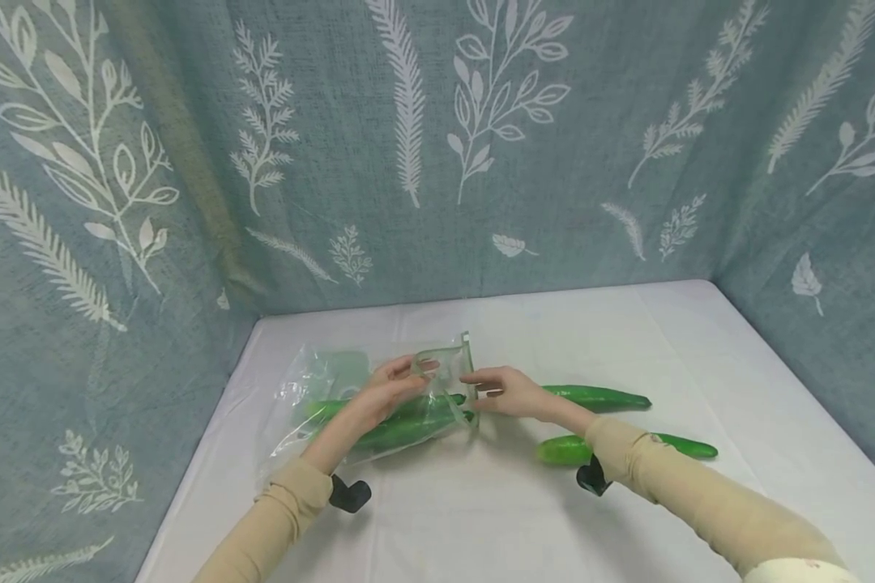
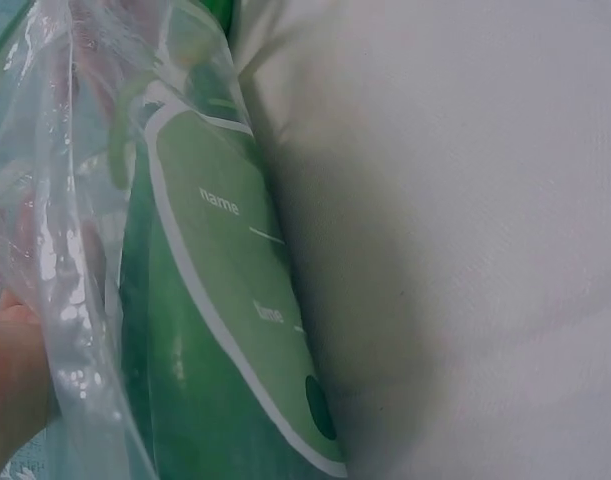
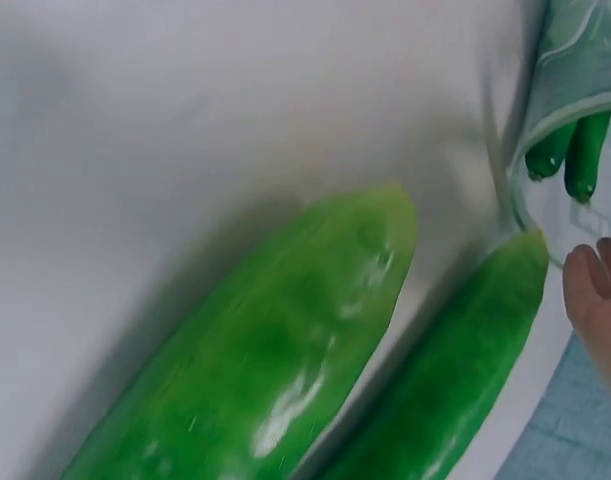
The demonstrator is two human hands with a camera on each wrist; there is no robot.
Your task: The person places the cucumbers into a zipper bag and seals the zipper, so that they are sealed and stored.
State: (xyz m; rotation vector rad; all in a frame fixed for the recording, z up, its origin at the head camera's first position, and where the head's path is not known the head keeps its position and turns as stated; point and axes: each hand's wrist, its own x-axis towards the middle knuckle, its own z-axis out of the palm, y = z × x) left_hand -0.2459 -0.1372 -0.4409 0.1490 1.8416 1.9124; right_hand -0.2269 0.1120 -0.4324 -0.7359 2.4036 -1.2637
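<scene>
A clear zip bag lies on the left of the table, its mouth held apart toward the right. Inside it are two cucumbers, stem ends near the opening. My left hand reaches over the bag and holds the upper edge of its mouth, fingers partly behind the film. My right hand is at the mouth's right side, fingers extended and fingertips right at the rim. Two loose cucumbers lie by my right forearm: a rear one and a front one, partly hidden by the sleeve.
A white cloth covers the table. Blue-green curtains with white leaf patterns stand behind it and along both sides. Black wrist mounts hang below both forearms. The bag carries a green printed label with writing lines.
</scene>
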